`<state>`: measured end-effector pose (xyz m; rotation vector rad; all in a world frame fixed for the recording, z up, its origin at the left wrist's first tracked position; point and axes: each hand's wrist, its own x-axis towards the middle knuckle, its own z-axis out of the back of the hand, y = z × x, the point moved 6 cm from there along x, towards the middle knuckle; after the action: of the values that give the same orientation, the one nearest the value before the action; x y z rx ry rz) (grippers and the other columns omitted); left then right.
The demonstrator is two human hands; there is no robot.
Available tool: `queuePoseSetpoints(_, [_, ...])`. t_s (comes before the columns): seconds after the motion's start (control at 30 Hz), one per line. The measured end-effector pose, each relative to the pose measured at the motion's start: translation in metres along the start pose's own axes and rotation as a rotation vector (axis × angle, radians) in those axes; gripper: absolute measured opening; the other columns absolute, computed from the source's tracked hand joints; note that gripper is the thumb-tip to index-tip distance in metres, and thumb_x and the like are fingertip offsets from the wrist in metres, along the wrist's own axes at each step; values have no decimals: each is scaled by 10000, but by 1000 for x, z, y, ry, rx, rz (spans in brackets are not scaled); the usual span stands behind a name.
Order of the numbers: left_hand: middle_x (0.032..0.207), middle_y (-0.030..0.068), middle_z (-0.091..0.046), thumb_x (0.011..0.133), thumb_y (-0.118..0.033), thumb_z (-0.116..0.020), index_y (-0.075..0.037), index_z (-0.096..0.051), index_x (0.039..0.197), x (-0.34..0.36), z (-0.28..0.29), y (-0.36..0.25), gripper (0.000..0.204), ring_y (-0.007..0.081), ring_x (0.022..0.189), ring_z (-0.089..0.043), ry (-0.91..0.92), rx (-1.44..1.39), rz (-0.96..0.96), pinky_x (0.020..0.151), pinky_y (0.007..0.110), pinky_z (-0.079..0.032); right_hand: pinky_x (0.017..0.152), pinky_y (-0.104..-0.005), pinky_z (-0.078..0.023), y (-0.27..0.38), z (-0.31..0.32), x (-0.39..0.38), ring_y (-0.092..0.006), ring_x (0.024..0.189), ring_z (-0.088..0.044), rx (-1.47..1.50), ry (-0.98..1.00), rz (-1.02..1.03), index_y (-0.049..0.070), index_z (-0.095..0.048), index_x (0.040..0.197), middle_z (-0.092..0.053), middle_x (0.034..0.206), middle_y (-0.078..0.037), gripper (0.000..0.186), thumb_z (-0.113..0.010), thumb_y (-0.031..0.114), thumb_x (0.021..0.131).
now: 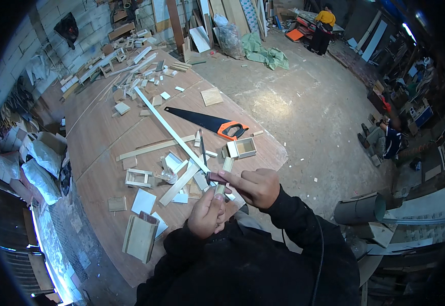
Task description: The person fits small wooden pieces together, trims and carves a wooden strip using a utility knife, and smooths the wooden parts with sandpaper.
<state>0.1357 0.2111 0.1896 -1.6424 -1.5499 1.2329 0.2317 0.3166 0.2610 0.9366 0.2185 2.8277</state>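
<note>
My left hand (210, 214) is closed around the lower end of a short pale wooden strip (227, 164) at the table's near edge. My right hand (261, 187) reaches in from the right, its fingers pinching a small dark brown piece (215, 177) laid across that strip. The piece could be folded sandpaper, but its kind is too small to confirm. Just beyond the hands lie a long pale wooden strip (171, 130), a small open wooden box (245, 148) and a handsaw (202, 120) with an orange and black handle.
The wooden table (100, 168) carries many offcuts, a small wooden frame (139, 178) and a wooden block (140, 238). Plastic sacks (42, 178) stand at left. Across the floor, a person in yellow (325, 19) is at the back and another person (391, 140) at right.
</note>
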Motion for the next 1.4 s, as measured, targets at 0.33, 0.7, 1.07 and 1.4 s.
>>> queuePoseSetpoints(0.33, [693,-6,-338,1062,-226,-336,-68,-435,1143,2,0,9,204,67,442,-303,8,14,-49,357,228,-333,428,-316,-395,-3,6,2,-173,465,-528,106,-126,31,218,-636,1285,-495,552,5,530,-656,123,765])
queuePoseSetpoints(0.7, [672,-5,-331,1057,-216,-334,-60,-439,1104,7,3,13,193,69,424,-298,4,-13,-58,350,234,-329,460,-306,-445,2,-5,-3,-179,466,-563,132,-36,19,168,-679,1240,-564,566,-14,448,-691,148,792])
queuePoseSetpoints(1.07, [650,-7,-315,1062,-244,-343,-35,-445,1098,7,5,14,236,75,418,-298,40,30,-70,344,244,-345,497,-296,-478,-16,0,8,-217,536,-626,181,-66,-6,157,-701,1188,-679,707,-52,393,-667,105,800])
queuePoseSetpoints(1.4, [653,-12,-320,1061,-283,-360,-28,-454,1126,-3,-5,9,279,71,437,-324,71,56,-4,356,249,-369,470,-353,-445,-52,33,-1,-220,507,-587,70,-275,-204,220,-659,1241,-563,623,-84,504,-639,42,770])
